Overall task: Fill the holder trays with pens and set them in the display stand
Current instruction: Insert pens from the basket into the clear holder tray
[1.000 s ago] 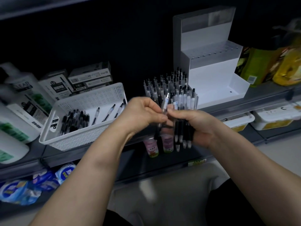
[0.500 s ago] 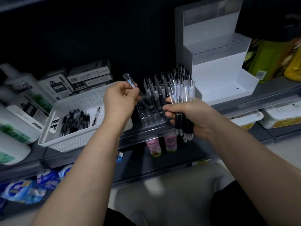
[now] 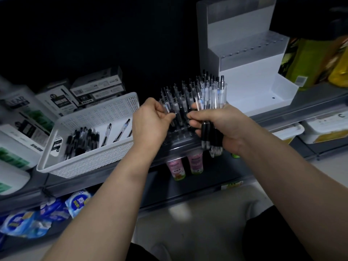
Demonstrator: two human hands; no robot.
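Holder tray (image 3: 178, 138) on shelf (image 3: 301, 106) btwn basket (image 3: 105, 159) (L) and display stand (image 3: 244, 72) (R, further back). Pens (image 3: 82, 138) in basket, boxes (image 3: 98, 87) behind it. Bottles (image 3: 178, 168) on lower shelf (image 3: 207, 178) under tray.

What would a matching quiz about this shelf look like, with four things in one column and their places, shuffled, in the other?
Things:
1. white basket
2. display stand
3. bundle of pens
4. pink bottles

Places:
A. on the lower shelf, under the holder tray
B. gripped in the right hand
C. beside the left hand, loose pens lying in it
D. behind the right hand, no pens in it

Pairs: 1-C, 2-D, 3-B, 4-A
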